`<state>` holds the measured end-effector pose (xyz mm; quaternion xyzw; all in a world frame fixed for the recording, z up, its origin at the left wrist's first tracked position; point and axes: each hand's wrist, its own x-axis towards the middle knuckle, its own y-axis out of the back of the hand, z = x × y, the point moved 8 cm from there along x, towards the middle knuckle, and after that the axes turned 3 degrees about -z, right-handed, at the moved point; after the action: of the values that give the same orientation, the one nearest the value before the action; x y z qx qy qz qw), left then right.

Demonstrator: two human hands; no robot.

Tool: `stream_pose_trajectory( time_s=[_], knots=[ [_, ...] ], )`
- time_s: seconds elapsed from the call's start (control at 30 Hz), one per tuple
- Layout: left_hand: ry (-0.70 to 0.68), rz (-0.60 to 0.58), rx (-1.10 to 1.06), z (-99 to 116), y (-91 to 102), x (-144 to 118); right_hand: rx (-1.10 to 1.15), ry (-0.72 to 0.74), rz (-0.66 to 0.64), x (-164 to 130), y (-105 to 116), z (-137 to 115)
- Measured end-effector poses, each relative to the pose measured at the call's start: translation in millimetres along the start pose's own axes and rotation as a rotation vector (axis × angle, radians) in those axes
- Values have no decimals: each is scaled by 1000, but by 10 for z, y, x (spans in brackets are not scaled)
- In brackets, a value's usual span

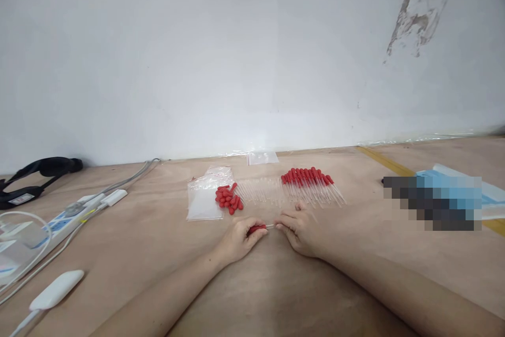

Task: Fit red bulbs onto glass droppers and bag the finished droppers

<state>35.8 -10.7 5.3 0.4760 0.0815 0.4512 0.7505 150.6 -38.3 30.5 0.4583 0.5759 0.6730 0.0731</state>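
Pale wall (197, 53), scuffed at upper right, is standing behind a tan tabletop (138, 253). Left hand (239, 242) is curling its fingers closed around a red bulb (257, 229); cannot tell whether more are sitting in that palm. Right hand (303, 233) is pinching a clear tube (270, 226) by its far end, the tube bridging the short gap between the hands and running leftward to the bulb. Just beyond the hands, a pile of red bulbs (230, 199) is lying against a plastic bag (203, 203), loose clear tubes (258, 190) are fanning out mid-table, and red-capped tubes (310, 179) are lining up to the right. White power strip (57, 227) is lying well off left, near a black strap (55, 167)
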Motion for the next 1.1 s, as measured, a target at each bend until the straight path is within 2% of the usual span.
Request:
stream_pose_trajectory(
  time_s=[0.2, 0.37, 0.47, 0.53, 0.63, 0.73, 0.83, 0.93, 1.0, 1.1],
  knots=[
    [-102, -5, 93, 92, -13, -14, 24, -63, -143, 16, -108, -30],
    [-192, -11, 131, 127, -40, -36, 157, -169, -274, 19, -216, 19],
    [-235, 2, 150, 137, -17, -50, 295, -234, -310, 14, -234, 42],
    [-215, 48, 136, 95, 49, -52, 396, -258, -315, 5, -220, 38],
    [-70, 121, 93, -84, 161, -39, 459, -290, -345, -30, -194, 97],
    [64, 99, 68, -247, 170, -23, 475, -381, -281, -35, -75, 396],
    [56, 24, 89, -238, 109, -5, 404, -634, -123, -28, 115, 976],
    [43, -3, 104, -189, 83, 1, 159, -872, 41, -14, 304, 1479],
    [49, -6, 102, -173, 84, 1, 33, -987, 49, -7, 302, 1666],
    [60, -8, 96, -172, 90, 1, -75, -1078, -40, -15, 168, 1769]
  ],
)
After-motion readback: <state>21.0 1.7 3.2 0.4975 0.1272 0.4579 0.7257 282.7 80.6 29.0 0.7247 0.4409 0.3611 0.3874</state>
